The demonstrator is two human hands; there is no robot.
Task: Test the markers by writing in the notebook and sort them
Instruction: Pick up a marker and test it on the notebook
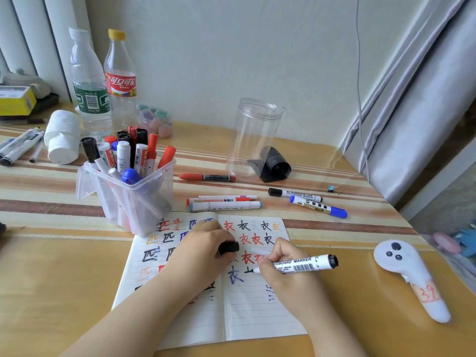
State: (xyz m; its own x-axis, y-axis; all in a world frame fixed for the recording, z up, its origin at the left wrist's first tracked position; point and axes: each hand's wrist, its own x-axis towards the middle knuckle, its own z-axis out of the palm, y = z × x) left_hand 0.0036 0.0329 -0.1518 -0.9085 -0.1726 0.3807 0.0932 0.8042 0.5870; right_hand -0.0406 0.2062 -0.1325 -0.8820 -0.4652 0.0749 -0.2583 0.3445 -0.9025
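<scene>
An open lined notebook [247, 313] lies before me, covered with coloured test characters. My right hand [286, 269] grips a white whiteboard marker [306, 264], its tip touching the right page beside a black stroke. My left hand [203, 243] rests on the left page and pinches the marker's black cap [229, 247]. A clear plastic bin [128, 197] at the left holds several markers upright. Loose markers lie beyond the notebook: three side by side [224, 203], a red one [206, 177], a black-capped one [295, 194] and a blue one [318, 206].
An empty clear jar [255, 135] stands at the back with a black roll [274, 164] beside it. Two plastic bottles [103, 83] and a white container [63, 137] stand back left, with more markers [18, 148] there. A white controller [409, 274] lies on the right.
</scene>
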